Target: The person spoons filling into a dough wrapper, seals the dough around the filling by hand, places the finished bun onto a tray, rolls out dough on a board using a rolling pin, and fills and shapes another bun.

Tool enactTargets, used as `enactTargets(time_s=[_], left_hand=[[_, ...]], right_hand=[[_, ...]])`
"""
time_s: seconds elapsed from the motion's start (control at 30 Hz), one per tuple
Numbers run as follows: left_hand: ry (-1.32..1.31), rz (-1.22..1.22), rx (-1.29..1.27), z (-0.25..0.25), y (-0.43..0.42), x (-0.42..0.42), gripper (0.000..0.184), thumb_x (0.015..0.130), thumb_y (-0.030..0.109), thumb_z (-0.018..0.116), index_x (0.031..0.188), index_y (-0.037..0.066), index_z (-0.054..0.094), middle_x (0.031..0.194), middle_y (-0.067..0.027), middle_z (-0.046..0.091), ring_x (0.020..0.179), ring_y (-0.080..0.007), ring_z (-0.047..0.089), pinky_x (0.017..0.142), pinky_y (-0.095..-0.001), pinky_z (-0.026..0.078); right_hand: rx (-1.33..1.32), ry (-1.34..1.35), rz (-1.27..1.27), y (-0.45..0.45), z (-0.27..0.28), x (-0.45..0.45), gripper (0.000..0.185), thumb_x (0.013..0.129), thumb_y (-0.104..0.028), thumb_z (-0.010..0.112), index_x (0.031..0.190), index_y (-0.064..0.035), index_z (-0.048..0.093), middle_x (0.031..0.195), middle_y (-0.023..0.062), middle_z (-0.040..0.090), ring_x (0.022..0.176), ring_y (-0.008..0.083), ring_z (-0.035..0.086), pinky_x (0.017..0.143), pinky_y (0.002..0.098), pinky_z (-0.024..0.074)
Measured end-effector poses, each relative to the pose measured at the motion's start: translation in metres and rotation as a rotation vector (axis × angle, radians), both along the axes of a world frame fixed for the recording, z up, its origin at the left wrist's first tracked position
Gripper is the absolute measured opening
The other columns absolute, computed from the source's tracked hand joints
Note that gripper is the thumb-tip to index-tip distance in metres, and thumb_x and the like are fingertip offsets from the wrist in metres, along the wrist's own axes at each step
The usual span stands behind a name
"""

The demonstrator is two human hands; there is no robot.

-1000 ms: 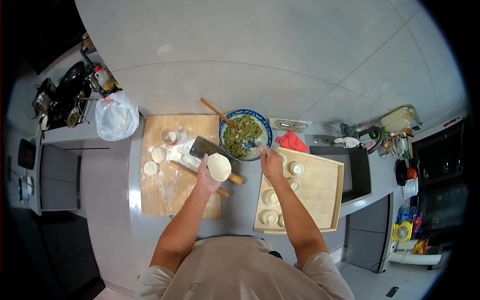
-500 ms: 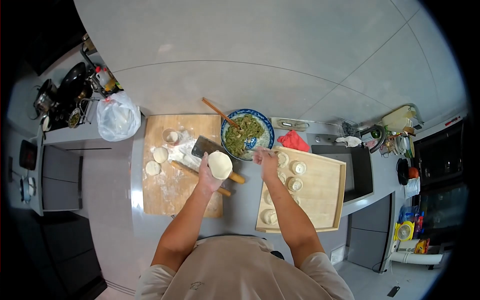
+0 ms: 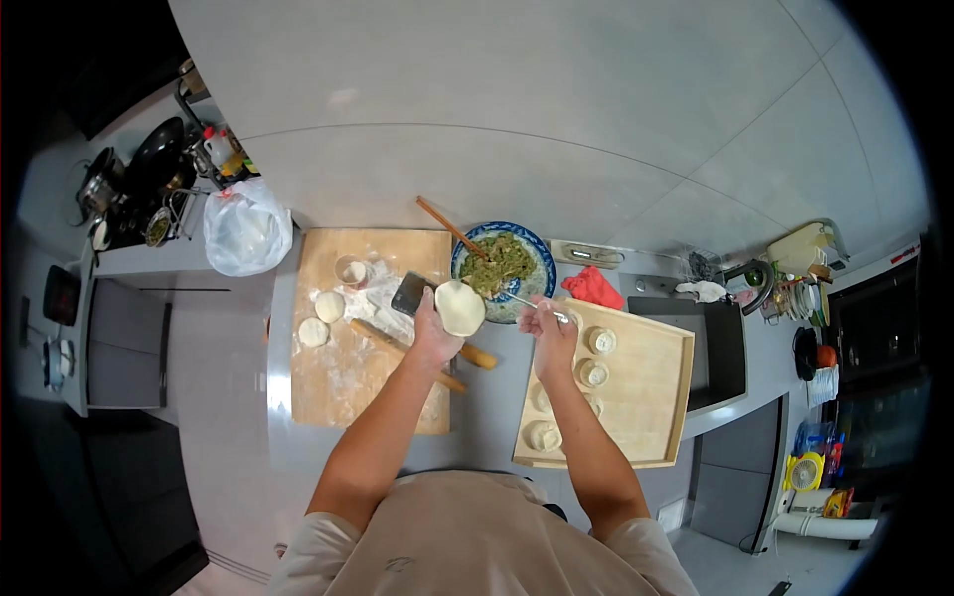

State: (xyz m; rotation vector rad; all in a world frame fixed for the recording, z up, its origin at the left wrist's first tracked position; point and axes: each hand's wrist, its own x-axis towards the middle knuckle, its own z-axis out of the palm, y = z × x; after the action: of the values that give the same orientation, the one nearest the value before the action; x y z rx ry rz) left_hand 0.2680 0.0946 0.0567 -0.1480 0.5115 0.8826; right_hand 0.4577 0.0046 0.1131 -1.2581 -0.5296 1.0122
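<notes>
A pale dough wrapper point(image 3: 460, 309) sits near the centre of the frame, and it's in the left hand point(image 3: 435, 331) — held out flat, with most of the fingers hidden behind it, so how tightly they grip can't be told. That's the delicate spot: squeeze or tug unevenly and the soft round could stretch thin, fold or tear.

Just to its right, the right hand point(image 3: 552, 333) pinches the metal handle of a utensil point(image 3: 521, 300), whose far end dips into the green filling point(image 3: 507, 260) in the blue-patterned bowl point(image 3: 551, 270). A heaped load could drip between bowl and wrapper; a hard lever on the rim could rock the bowl. A wooden stick point(image 3: 447, 224) leans out at the upper left of it, easy to knock.

Below, the right forearm crosses the tray point(image 3: 646, 387) — and its shaped dough pieces point(image 3: 602, 341) sit so near that a dropped elbow might smudge one.

Left of centre, a cleaver point(image 3: 409, 292) and a rolling pin point(image 3: 378, 337) lie by the floured board point(image 3: 328, 392); the left wrist hangs over their handles, so a careless dip could nudge them. Two dough rounds point(image 3: 329, 306) wait farther left.
</notes>
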Motion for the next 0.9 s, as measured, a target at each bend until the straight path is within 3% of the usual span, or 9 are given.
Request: enactTargets(time_s=[0.03,0.1,0.13,0.27,0.4,0.6,0.7,0.8,0.9], left_hand=[[-0.019,-0.009,-0.006,0.005,0.002,0.004,0.061,0.109,0.059,0.031,0.139,0.014,0.059,0.143,-0.0102,0.062,0.133,-0.0346,0.057,0.115,-0.0542,0.043],[0.035,-0.017,-0.011,0.010,0.003,0.008,0.063,0.109,0.060,0.029,0.140,0.015,0.058,0.144,-0.0113,0.061,0.133,-0.0355,0.056,0.113,-0.0551,0.043],[0.022,-0.023,-0.003,0.009,0.003,0.010,0.063,0.108,0.060,0.028,0.140,0.015,0.058,0.143,-0.0120,0.061,0.132,-0.0360,0.056,0.113,-0.0564,0.043],[-0.005,-0.036,0.053,0.000,0.008,0.008,0.058,0.108,0.057,0.033,0.137,0.015,0.059,0.138,-0.0135,0.063,0.126,-0.0375,0.060,0.105,-0.0593,0.049],[-0.003,-0.030,0.072,0.001,0.004,-0.001,0.050,0.108,0.051,0.038,0.132,0.014,0.061,0.132,-0.0137,0.066,0.119,-0.0374,0.064,0.096,-0.0589,0.055],[-0.002,-0.056,0.120,-0.004,0.003,-0.009,0.046,0.109,0.048,0.039,0.129,0.014,0.063,0.126,-0.0130,0.068,0.116,-0.0365,0.065,0.094,-0.0589,0.056],[0.028,-0.026,0.071,-0.004,-0.003,-0.013,0.045,0.111,0.046,0.038,0.124,0.012,0.063,0.117,-0.0125,0.070,0.106,-0.0349,0.068,0.086,-0.0561,0.057],[0.038,0.012,0.071,-0.025,-0.006,-0.015,0.044,0.110,0.048,0.040,0.124,0.013,0.064,0.116,-0.0112,0.070,0.106,-0.0337,0.068,0.088,-0.0562,0.057],[0.070,-0.009,0.030,-0.045,-0.008,-0.019,0.048,0.108,0.053,0.039,0.127,0.017,0.065,0.120,-0.0111,0.070,0.110,-0.0364,0.066,0.090,-0.0625,0.053]], right_hand=[[0.000,-0.001,0.002,-0.006,0.009,-0.009,0.030,0.107,-0.022,0.058,0.123,0.0021,0.067,0.096,0.0115,0.075,0.080,0.0185,0.070,0.072,0.0337,0.0577],[-0.022,-0.753,0.170,-0.019,0.019,-0.026,0.029,0.107,-0.022,0.059,0.122,-0.0014,0.071,0.099,0.0125,0.075,0.082,0.0221,0.072,0.075,0.0352,0.0582],[0.120,-1.090,0.247,-0.020,0.014,-0.025,0.024,0.102,-0.015,0.064,0.122,-0.0061,0.073,0.100,0.0153,0.074,0.088,0.0298,0.072,0.080,0.0391,0.0587],[0.297,-1.371,0.300,-0.030,0.027,-0.030,0.034,0.089,0.000,0.069,0.121,-0.0081,0.074,0.111,0.0173,0.073,0.101,0.0382,0.070,0.090,0.0452,0.0576],[0.377,-1.377,0.300,-0.031,0.034,-0.029,0.036,0.087,0.001,0.070,0.122,-0.0092,0.074,0.110,0.0163,0.074,0.101,0.0368,0.070,0.090,0.0456,0.0574],[0.393,-1.402,0.446,-0.030,0.036,-0.028,0.036,0.085,0.001,0.070,0.119,-0.0094,0.075,0.109,0.0149,0.074,0.100,0.0368,0.070,0.089,0.0436,0.0579],[0.224,-1.306,0.480,-0.030,0.028,-0.021,0.027,0.093,-0.005,0.070,0.120,-0.0063,0.074,0.104,0.0150,0.074,0.091,0.0326,0.071,0.078,0.0408,0.0581],[0.047,-0.935,0.129,-0.017,0.013,-0.016,0.020,0.105,-0.015,0.062,0.116,-0.0036,0.075,0.091,0.0161,0.073,0.072,0.0255,0.069,0.067,0.0362,0.0549],[-0.069,-0.949,0.177,-0.010,-0.012,0.000,0.021,0.104,-0.016,0.063,0.117,-0.0044,0.075,0.092,0.0165,0.073,0.076,0.0275,0.071,0.070,0.0363,0.0559]])
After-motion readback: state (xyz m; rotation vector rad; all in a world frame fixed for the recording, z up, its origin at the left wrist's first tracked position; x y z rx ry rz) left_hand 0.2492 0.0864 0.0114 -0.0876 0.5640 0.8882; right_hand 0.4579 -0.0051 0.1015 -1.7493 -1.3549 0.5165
